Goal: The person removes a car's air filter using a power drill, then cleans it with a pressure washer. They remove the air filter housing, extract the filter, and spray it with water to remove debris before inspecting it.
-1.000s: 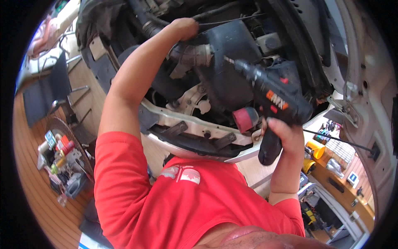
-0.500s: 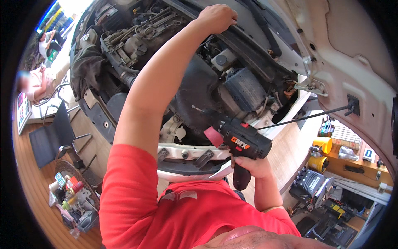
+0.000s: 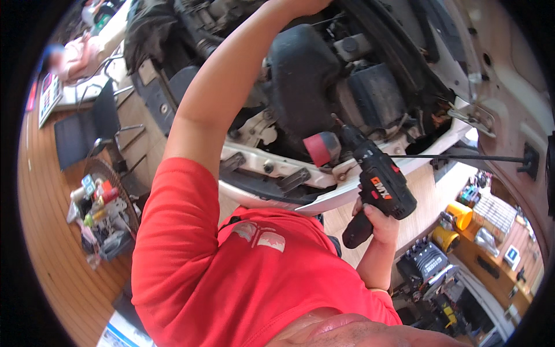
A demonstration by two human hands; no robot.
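Note:
My right hand [image 3: 381, 221] is wrapped around the handle of a black cordless drill [image 3: 384, 182], low at the right of the engine bay. The drill's bit points up and left, over the bay. Beside the drill's front, a short cylinder with a red band [image 3: 318, 150] sits near the car's front edge; whether it is fixed there I cannot tell. My left arm reaches across the bay, and my left hand [image 3: 300, 4] is cut off by the top edge with its fingers hidden. Beneath the arm lies a large black plastic engine cover [image 3: 303, 78].
A thin black prop rod [image 3: 462, 157] runs to the raised hood [image 3: 520, 104] at right. Low right, a shelf [image 3: 491, 266] holds yellow containers and tools. At left stand a black chair [image 3: 87, 130] and a cluttered basket [image 3: 104, 202]; a person [image 3: 75, 58] sits beyond.
The view has shifted, so the engine bay sits higher. The drill is now further right and more upright against the bay. My left hand has slipped mostly past the top edge.

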